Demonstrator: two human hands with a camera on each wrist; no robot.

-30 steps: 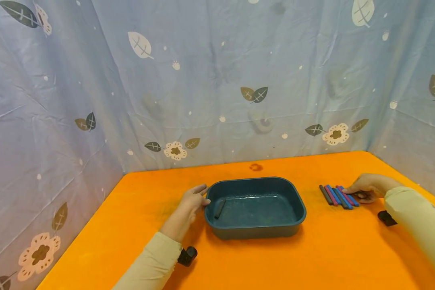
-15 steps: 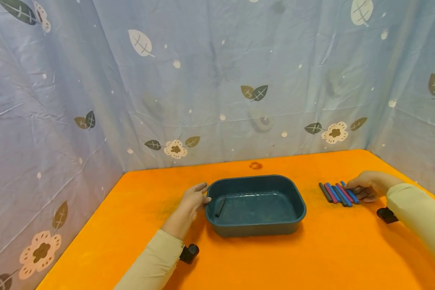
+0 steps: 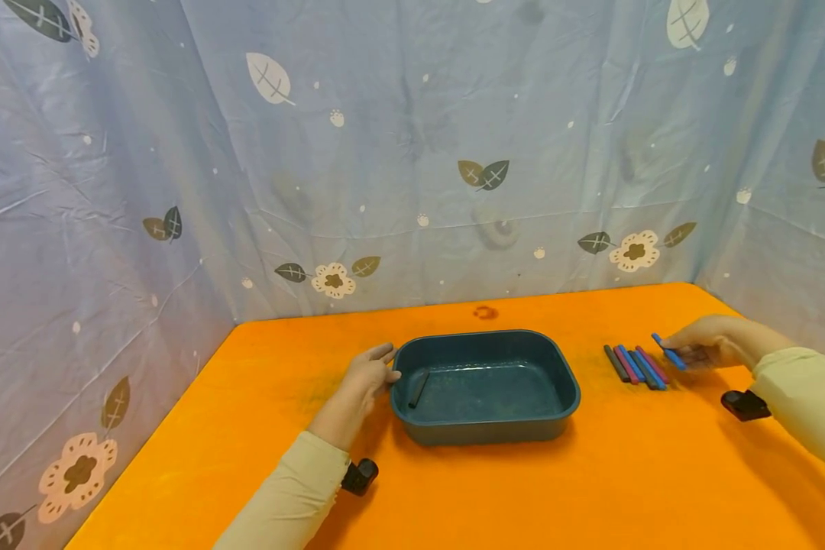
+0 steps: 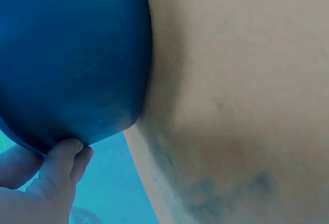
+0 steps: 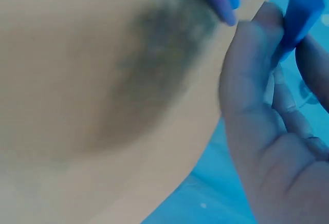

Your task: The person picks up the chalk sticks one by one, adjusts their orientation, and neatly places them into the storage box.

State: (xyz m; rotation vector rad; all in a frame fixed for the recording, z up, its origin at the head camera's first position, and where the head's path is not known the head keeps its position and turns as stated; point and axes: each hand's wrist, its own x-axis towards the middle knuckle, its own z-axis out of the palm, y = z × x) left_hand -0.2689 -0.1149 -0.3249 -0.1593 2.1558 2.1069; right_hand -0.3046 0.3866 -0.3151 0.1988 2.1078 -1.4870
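My right hand (image 3: 711, 342) pinches a blue stick (image 3: 674, 357) between thumb and fingers, held above the table beside a row of sticks. In the right wrist view the blue stick (image 5: 302, 13) stands between the thumb and a finger. The row holds several dark, pink and blue sticks (image 3: 638, 367) lying side by side. A dark teal basin (image 3: 484, 434) stands left of them, with one dark stick (image 3: 418, 389) lying inside at its left end. My left hand (image 3: 359, 389) touches the basin's left rim; in the left wrist view its fingers (image 4: 62, 157) grip the basin's edge (image 4: 118, 100).
An orange cloth (image 3: 282, 351) covers the table. A patterned blue-grey curtain (image 3: 412, 153) surrounds the back and sides. Black devices (image 3: 745, 405) are worn at both wrists. Dark smudges (image 4: 216, 193) mark the cloth.
The rightmost blue stick has left the row, lifted by my right hand and shifted slightly right. My left hand stays at the basin's rim.
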